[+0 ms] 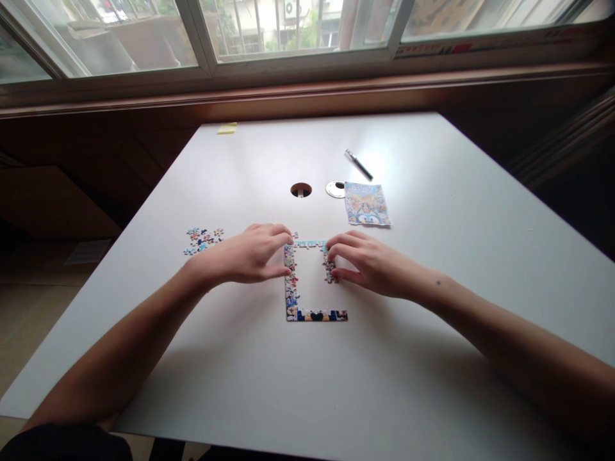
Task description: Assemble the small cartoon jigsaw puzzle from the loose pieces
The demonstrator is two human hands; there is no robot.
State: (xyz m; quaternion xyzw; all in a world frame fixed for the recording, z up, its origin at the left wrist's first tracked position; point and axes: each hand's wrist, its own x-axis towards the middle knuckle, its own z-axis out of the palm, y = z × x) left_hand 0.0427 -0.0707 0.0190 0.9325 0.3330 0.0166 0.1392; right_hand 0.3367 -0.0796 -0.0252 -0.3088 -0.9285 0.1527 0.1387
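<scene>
A partly joined jigsaw puzzle border [291, 301] lies flat on the white table, with a gap at its lower right side. My left hand [259, 253] rests at the border's upper left, fingertips and thumb touching the left strip, spread apart. At the upper right, my right hand [362, 259] touches the right strip with its fingers and thumb, also apart. One loose puzzle piece [295, 235] sits just above the top strip, close to my left fingertips. Left of my left hand lies a pile of loose puzzle pieces [202, 241].
A printed picture sheet [368, 205] lies beyond my right hand, partly over a round metal cover [334, 189]. Near them are a cable hole [301, 190] and a dark pen [359, 164]. A yellow sticky note [227, 129] is by the far edge, below the window.
</scene>
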